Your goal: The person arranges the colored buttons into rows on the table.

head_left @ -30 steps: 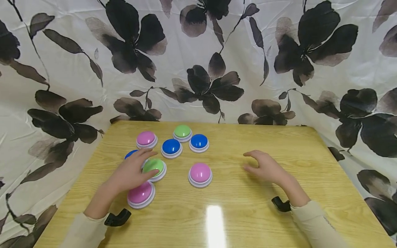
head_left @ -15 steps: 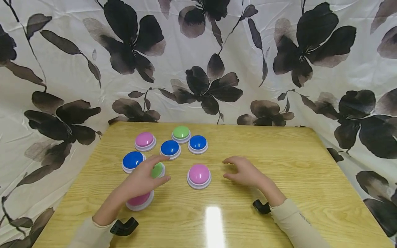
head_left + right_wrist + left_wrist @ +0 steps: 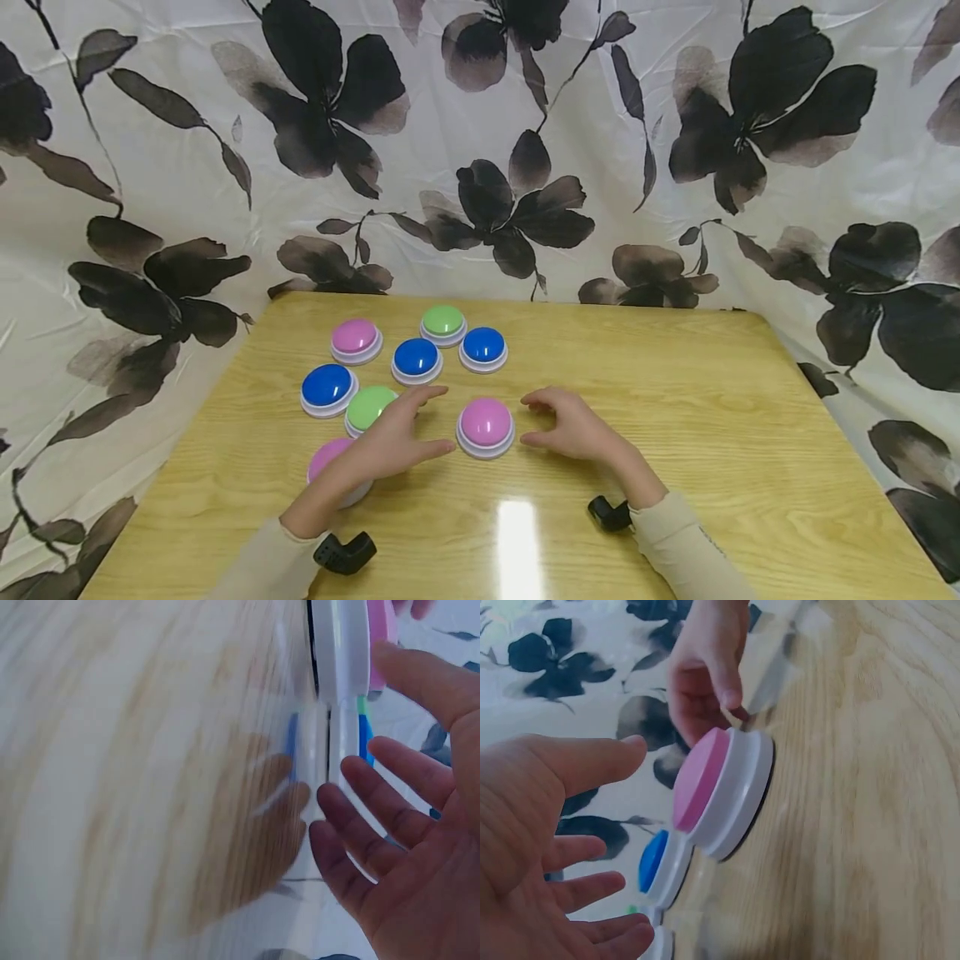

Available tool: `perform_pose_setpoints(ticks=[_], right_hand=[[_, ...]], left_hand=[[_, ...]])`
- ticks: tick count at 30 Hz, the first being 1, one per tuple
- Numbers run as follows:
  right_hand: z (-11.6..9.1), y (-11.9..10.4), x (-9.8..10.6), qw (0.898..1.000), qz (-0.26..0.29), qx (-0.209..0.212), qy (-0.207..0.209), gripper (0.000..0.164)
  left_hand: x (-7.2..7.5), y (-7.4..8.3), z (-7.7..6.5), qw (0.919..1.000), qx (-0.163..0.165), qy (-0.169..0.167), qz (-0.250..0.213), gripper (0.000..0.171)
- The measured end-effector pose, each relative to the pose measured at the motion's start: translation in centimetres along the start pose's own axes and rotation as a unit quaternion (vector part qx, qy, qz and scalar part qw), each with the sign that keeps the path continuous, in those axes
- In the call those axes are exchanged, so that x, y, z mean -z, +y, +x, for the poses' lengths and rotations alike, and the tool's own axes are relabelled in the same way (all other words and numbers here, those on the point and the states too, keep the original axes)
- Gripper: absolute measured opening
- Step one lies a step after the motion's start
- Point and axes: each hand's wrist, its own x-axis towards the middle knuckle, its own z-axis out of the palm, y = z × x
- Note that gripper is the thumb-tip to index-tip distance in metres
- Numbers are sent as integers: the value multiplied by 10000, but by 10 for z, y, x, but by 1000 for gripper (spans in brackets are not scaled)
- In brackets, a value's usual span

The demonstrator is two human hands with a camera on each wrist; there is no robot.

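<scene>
A pink dome push button (image 3: 485,422) on a white round base sits at the front middle of the table. My left hand (image 3: 393,437) is just left of it, thumb and fingers spread apart. From the right, my right hand (image 3: 573,425) faces the same button with its fingers relaxed and parted. The left wrist view has this pink button (image 3: 703,784) beyond my left palm (image 3: 525,847), a gap between them. In the right wrist view, my thumb (image 3: 420,679) overlaps the button's edge. Neither hand holds anything.
Behind my left hand are a green button (image 3: 370,407) and another pink button (image 3: 328,457), both partly covered. A blue button (image 3: 326,386), a pink one (image 3: 355,337), two more blue ones and a green one (image 3: 442,320) stand farther back. A flowered cloth (image 3: 420,125) hangs behind the table.
My left hand has moved right, from over the green button to beside the front pink one. My right hand has come left toward the same button. The buttons stay where they were.
</scene>
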Motion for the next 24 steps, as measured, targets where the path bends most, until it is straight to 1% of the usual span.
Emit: perform_pose_setpoints(ticks=[3, 7, 11, 15, 20, 24], right_hand=[[1, -2, -3, 9999, 79, -90, 125, 56], [3, -5, -5, 9995, 240, -198, 90, 58], [5, -5, -7, 9990, 310, -302, 57, 59], [8, -4, -10, 9984, 381, -411, 45, 61], [13, -7, -13, 9971, 538, -533, 34, 64], [16, -9, -16, 9965, 620, -559, 43, 66]], left_hand=[[-9, 0, 4, 9999, 42, 55, -134, 79], [-19, -1, 8, 9995, 183, 33, -263, 82], [-26, -3, 12, 9993, 66, 47, -353, 84], [-30, -5, 14, 9992, 40, 42, -394, 85], [-34, -10, 16, 9998, 116, 39, -178, 87], [-37, -13, 19, 9999, 82, 120, -8, 84]])
